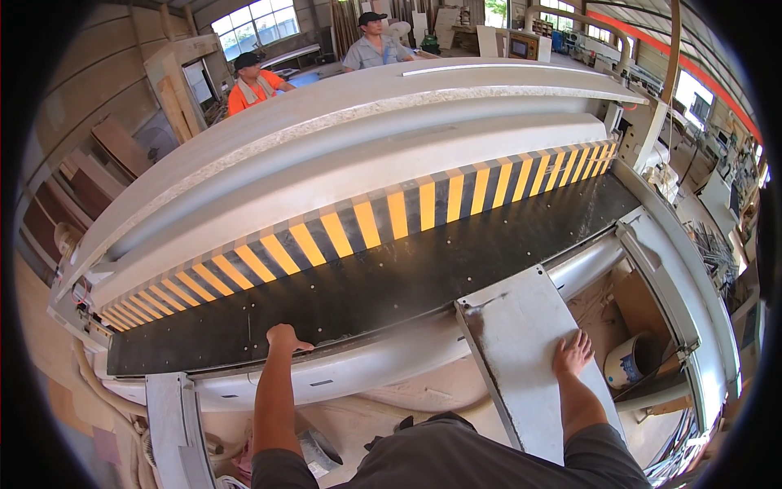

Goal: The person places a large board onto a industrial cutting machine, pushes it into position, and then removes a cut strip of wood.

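My left hand (285, 338) rests at the near edge of a long black bed (423, 269) dotted with small fittings. Its thumb points right, while its other fingers are bent and largely hidden. My right hand (573, 352) lies with spread fingers on a pale metal support table (529, 318), which reaches toward me from the bed. Along the bed's back runs a yellow-and-black striped beam (423, 200), below a long, light-coloured machine beam (366, 118).
A worker in orange (244, 94) and one in grey (375, 53) are behind the machine. A white bucket (627, 363) sits right of the support table. Another arm (167, 420) projects at lower left, beside hoses (114, 395). Boards (122, 143) lean at the left.
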The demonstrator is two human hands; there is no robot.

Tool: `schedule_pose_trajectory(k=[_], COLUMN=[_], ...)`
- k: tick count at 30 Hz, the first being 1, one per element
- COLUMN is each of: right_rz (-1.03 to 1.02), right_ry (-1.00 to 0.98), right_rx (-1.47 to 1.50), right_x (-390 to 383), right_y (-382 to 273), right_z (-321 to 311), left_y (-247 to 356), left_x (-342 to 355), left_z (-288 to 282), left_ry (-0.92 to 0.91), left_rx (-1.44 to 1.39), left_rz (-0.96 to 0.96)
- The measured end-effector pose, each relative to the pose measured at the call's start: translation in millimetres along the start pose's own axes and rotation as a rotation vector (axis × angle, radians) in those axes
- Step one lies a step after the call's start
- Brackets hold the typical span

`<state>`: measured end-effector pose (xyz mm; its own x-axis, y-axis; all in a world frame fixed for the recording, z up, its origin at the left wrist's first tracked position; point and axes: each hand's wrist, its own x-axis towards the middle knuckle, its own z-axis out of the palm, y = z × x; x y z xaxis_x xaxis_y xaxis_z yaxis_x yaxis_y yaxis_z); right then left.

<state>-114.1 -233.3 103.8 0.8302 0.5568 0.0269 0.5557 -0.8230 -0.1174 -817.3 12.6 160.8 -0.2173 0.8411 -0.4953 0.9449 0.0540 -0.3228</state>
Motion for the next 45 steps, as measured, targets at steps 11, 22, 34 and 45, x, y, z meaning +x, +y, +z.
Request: schedule_pose_trajectory(k=[11, 22, 34, 45], right_rz=[0.008, 0.005, 0.0, -0.008], right_ry=[0.0, 0.023, -0.053, -0.041], right_rx=[-0.002, 0.03, 0.001, -0.056], right_x=[-2.5, -0.4, 4.9, 9.8], right_y=[-2.3, 6.1, -1.3, -0.9], right_z=[-1.5, 0.9, -2.5, 4.5], left_y=[-1.5, 31.4, 247.3, 310.5], left_x=[-6.9, 12.1, 34.2, 81.4], left_z=[-1.5, 30.5, -23.7, -79.4], left_ry=[0.028, 0.203, 0.686, 0.766], left_rx=[-0.001, -0.486, -0.454, -0.493], left_rz=[-0.001, 0.003, 0.573, 0.719])
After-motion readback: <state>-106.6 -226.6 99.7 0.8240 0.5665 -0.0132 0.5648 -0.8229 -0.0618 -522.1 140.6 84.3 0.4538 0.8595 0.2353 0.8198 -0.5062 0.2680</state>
